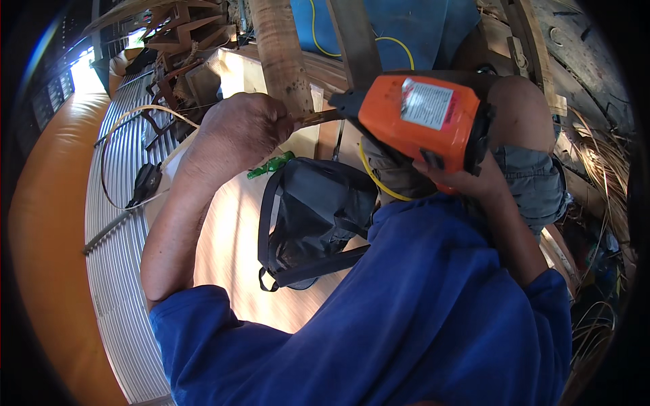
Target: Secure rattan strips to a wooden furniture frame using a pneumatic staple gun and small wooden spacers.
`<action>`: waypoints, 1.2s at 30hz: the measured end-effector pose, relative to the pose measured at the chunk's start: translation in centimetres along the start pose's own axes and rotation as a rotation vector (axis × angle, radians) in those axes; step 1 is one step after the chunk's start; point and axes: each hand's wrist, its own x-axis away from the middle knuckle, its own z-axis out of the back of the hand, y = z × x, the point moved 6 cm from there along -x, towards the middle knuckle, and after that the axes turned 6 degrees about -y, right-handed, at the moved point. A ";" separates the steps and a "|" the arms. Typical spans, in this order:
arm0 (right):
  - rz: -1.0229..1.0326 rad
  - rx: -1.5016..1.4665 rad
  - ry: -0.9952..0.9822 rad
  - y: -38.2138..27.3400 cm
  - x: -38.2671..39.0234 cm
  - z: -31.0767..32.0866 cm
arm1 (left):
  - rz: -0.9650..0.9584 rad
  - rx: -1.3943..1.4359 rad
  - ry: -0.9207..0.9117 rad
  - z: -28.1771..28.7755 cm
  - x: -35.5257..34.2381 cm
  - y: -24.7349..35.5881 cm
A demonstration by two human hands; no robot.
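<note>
My right hand (467, 179) grips an orange power tool (393, 111) from below. The tool has a black nose and a white label, and its nose points left toward my left hand (240, 132). That hand is closed around the end of a thin brown piece (315, 120), which reaches to just below the nose. Whether the two touch, I cannot tell. Below my hands a black bag (315, 210) lies on a light wooden board (227, 264). A green object (271, 164) lies beside the bag. Under the tool curves a yellow hose or cord (372, 172).
Ahead stand upright wooden planks (281, 51) before a blue sheet (413, 30). Carved wooden pieces (179, 40) are stacked at the far left. Corrugated metal (118, 271) and an orange cushion-like form (54, 237) run along the left. Dry strips (602, 159) lie at right.
</note>
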 end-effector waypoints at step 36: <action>0.064 -0.025 0.023 -0.5 -0.3 -0.4 | -0.143 0.205 0.024 -0.2 -0.7 -0.8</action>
